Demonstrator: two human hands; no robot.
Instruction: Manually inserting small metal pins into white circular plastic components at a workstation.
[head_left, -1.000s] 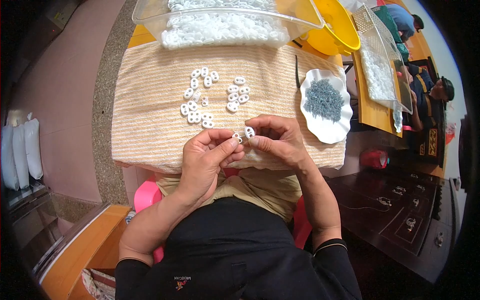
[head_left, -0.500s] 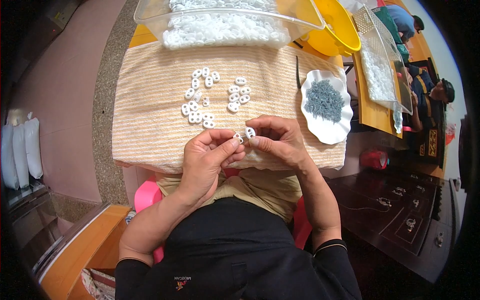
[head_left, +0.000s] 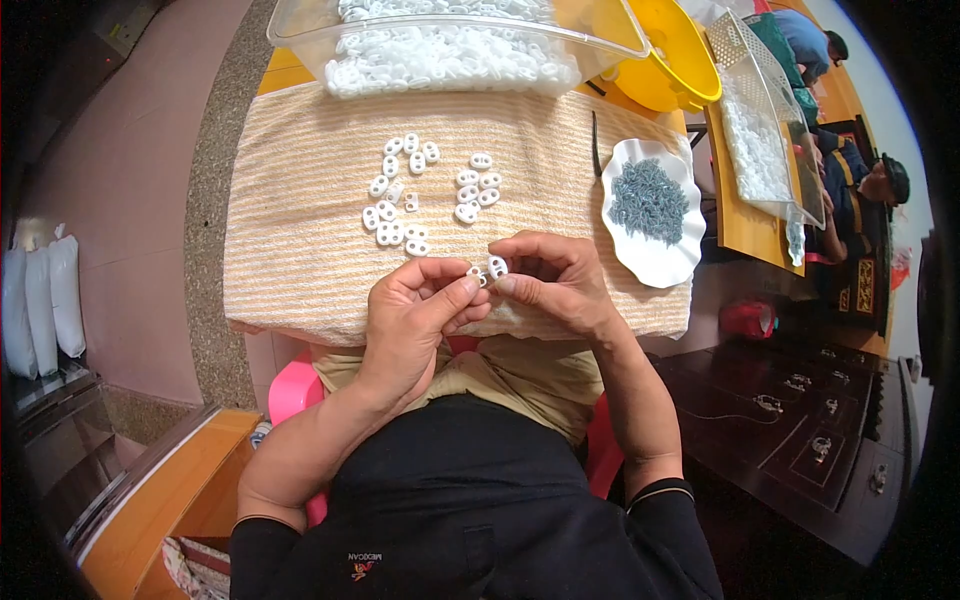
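My left hand [head_left: 418, 308] is closed, pinching a small white plastic piece with holes [head_left: 479, 278] between thumb and forefinger. Opposite it, my right hand [head_left: 562, 284] grips a white oval two-hole plastic piece [head_left: 498, 265], held on edge at a tilt. The two pieces are very close together; whether they touch I cannot tell. Beyond my hands, several similar white pieces [head_left: 389, 234] lie loosely grouped on a striped towel [head_left: 290, 200]. A smaller group of white oval pieces [head_left: 468, 178] sits to the right of those.
A clear bin [head_left: 300, 50] full of white pieces stands at the far edge. On the right is a wavy white dish [head_left: 682, 265] of small grey-blue parts. Behind it are a yellow basin [head_left: 690, 60] and another bin of white pieces [head_left: 755, 150]. Other people sit at far right.
My right hand has shifted very slightly left, bringing its oval piece nearer the one in my left hand. The pieces on the towel have stayed put.
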